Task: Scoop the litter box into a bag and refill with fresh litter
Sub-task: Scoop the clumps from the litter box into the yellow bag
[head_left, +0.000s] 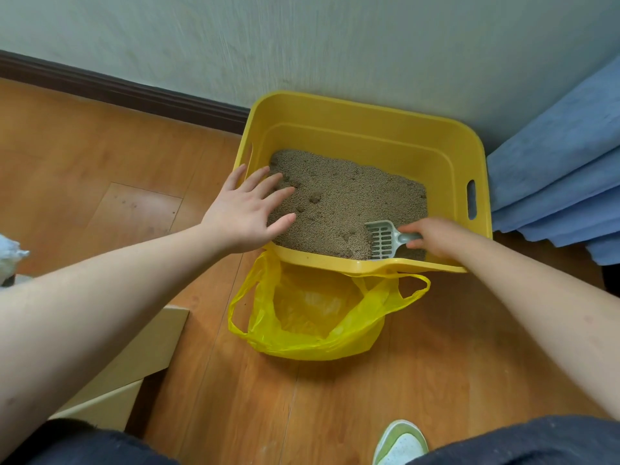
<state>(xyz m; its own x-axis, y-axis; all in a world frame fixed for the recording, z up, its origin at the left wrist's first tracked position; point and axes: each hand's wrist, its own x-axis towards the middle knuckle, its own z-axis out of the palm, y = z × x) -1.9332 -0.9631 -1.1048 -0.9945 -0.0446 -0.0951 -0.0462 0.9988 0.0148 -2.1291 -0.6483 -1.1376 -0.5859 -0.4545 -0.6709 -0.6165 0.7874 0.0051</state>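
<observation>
Yellow bag [315, 317] below litter box [369, 129]; right hand [432, 238] grips scoop [382, 238], left hand [248, 209] spread flat.

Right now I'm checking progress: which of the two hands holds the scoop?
The right hand grips the grey scoop by its handle at the litter box's near corner; the left hand is spread open, holding nothing.

Your way into the yellow plastic litter box [365, 129] lies open from above; the pale wall [302, 45] blocks behind, folded blue cloth [553, 169] crowds its right, the open yellow plastic bag [302, 337] sits in front.
</observation>
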